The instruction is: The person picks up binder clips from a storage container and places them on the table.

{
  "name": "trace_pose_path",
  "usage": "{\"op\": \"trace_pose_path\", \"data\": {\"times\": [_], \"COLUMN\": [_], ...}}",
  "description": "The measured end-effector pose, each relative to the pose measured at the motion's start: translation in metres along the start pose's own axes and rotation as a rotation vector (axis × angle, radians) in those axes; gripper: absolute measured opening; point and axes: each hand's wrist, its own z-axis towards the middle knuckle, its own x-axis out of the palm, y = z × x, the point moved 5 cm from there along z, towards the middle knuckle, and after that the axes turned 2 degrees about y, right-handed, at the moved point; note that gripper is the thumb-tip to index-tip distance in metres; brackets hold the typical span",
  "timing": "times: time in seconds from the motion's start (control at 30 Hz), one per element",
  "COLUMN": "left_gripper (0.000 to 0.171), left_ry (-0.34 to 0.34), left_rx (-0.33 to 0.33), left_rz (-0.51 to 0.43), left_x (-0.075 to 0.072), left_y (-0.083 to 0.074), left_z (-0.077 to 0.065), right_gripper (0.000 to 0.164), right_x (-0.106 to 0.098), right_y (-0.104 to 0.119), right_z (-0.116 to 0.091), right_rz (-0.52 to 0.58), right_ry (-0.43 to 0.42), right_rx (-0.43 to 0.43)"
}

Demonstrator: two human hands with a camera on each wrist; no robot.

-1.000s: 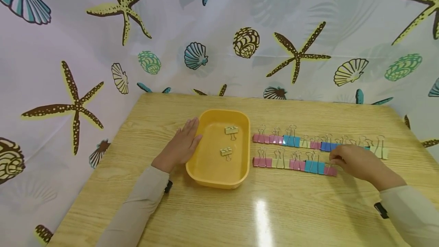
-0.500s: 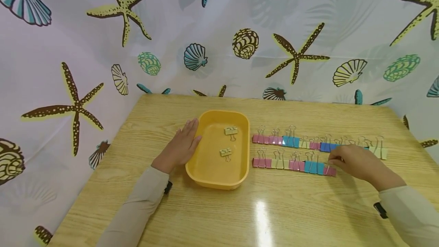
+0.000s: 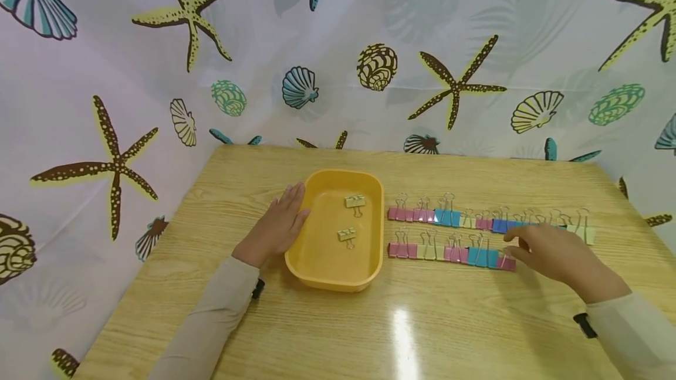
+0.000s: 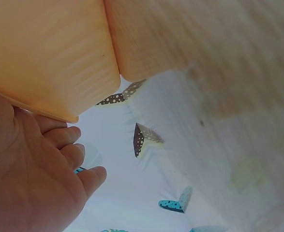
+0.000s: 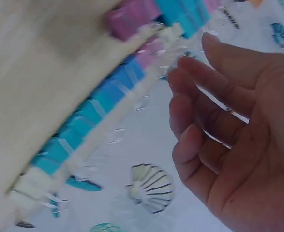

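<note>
My left hand [image 3: 274, 227] lies along the left rim of a yellow-orange tray [image 3: 322, 263], fingers straight. The left wrist view shows its palm against the tray wall [image 4: 50, 58]. Two pale yellow binder clips [image 3: 355, 202] lie apart in the tray. My right hand [image 3: 560, 257] hovers at the right end of the front row, thumb and fingers parted, close by a pink binder clip [image 3: 506, 263]. The right wrist view shows nothing between its loosely bent fingers. That hand hides part of the back row of binder clips, including some blue ones [image 5: 83, 121].
Two rows of binder clips stand right of the tray, handles up. Pink, pale yellow and blue clips form the front row [image 3: 430, 252]; the back row [image 3: 447, 218] reaches further right. A wooden table [image 3: 327, 333] bears everything, and a shell-printed cloth [image 3: 338, 110] hangs behind it.
My right thumb and fingers, earlier closed together at the pink binder clip, have parted and drawn slightly away from it, leaving it at the row's end. My left hand has not moved.
</note>
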Motion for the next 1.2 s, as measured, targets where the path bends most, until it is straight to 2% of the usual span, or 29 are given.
{"op": "trace_pose_path", "data": {"times": [0.1,0.2,0.37,0.53,0.63,0.77,0.93,1.1,1.2], "left_gripper": [0.061,0.061,0.061,0.06,0.06,0.06,0.061,0.061,0.061], "left_ry": [-0.001,-0.001,-0.008,-0.01,-0.005,-0.004,-0.002,-0.012,-0.007], "left_rx": [-0.005,-0.005,-0.013,-0.003,0.004,-0.002,0.004,0.019,0.025], "left_rz": [0.002,0.0,0.004,-0.029,-0.045,-0.038,-0.039,-0.028,-0.022], "left_x": [-0.001,-0.002,-0.003,-0.002,0.001,0.005,0.005,0.001,-0.001], "left_y": [0.001,0.002,0.006,0.005,0.004,0.004,0.003,0.002,0.0], "left_z": [0.0,0.0,-0.002,-0.005,-0.006,-0.006,-0.006,-0.004,-0.002], "right_gripper": [0.021,0.014,0.009,0.005,0.006,0.005,0.011,0.012,0.012], "right_x": [-0.017,-0.037,-0.065,-0.076,-0.073,-0.06,-0.04,-0.023,-0.014], "right_y": [0.025,0.059,0.124,0.183,0.208,0.235,0.258,0.267,0.269], "right_z": [0.003,0.01,0.028,0.052,0.068,0.086,0.109,0.134,0.143], "right_rz": [-0.014,-0.039,-0.111,-0.21,-0.251,-0.281,-0.326,-0.396,-0.462], "right_ry": [-0.065,-0.132,-0.216,-0.238,-0.169,-0.004,0.121,0.211,0.237], "right_rx": [-0.026,-0.099,-0.29,-0.469,-0.513,-0.538,-0.548,-0.444,-0.393]}}
